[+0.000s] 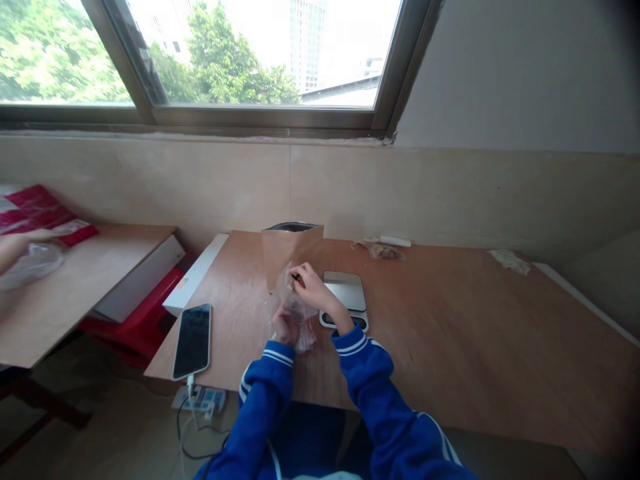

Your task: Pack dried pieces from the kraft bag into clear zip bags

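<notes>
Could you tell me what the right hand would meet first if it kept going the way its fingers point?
Probably the brown paper bag just beyond the right hand, though depth is hard to judge.

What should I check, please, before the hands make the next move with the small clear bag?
1. Left hand grips the clear bag from below: ok.
2. Right hand pinches the bag top: ok; what its fingertips hold: cannot tell.
3. Scale beside the right hand, platform bare: ok.
4. Scale display reading: cannot tell.
5. Brown paper pouch stands upright behind the hands, mouth open: ok.
6. Phone lies apart at the left, on its cable: ok.
</notes>
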`<act>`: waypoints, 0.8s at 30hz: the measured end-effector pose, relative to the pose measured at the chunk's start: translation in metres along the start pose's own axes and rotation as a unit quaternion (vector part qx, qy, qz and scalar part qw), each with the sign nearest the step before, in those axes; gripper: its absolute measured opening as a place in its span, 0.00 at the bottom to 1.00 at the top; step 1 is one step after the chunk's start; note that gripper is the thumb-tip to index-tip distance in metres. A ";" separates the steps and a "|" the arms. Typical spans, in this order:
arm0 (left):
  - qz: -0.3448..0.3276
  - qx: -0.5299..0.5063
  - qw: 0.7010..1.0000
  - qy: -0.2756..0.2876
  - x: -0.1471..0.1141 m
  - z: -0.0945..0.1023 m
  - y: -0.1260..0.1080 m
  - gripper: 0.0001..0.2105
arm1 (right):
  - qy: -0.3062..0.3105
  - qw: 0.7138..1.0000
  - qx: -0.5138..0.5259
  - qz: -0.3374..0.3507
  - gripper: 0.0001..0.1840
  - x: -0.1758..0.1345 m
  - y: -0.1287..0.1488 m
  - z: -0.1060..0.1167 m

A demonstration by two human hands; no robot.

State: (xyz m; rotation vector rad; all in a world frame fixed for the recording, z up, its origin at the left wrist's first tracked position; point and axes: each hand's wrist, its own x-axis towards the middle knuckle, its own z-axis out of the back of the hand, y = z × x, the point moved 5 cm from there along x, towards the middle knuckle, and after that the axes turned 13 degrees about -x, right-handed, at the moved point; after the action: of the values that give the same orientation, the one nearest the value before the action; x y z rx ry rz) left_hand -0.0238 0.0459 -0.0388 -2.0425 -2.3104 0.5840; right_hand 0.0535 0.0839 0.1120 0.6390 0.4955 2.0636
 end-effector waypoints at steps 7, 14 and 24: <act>0.004 0.045 0.999 0.013 -0.002 -0.004 0.000 0.18 | 0.073 0.989 -0.111 -0.069 0.12 -0.002 -0.007 0.005; 0.018 0.080 0.996 0.044 -0.006 -0.013 0.000 0.25 | 0.173 0.952 -0.240 -0.082 0.10 -0.009 -0.016 -0.001; 0.040 0.054 0.995 0.074 -0.011 -0.019 0.002 0.24 | 0.191 0.944 -0.251 -0.093 0.13 -0.007 -0.021 -0.011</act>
State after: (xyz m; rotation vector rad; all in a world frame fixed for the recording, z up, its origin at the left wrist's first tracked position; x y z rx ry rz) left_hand -0.0153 0.0407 -0.0186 -2.0603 -2.0776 0.5275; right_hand 0.0635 0.0881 0.0892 -0.1111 0.2133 2.0211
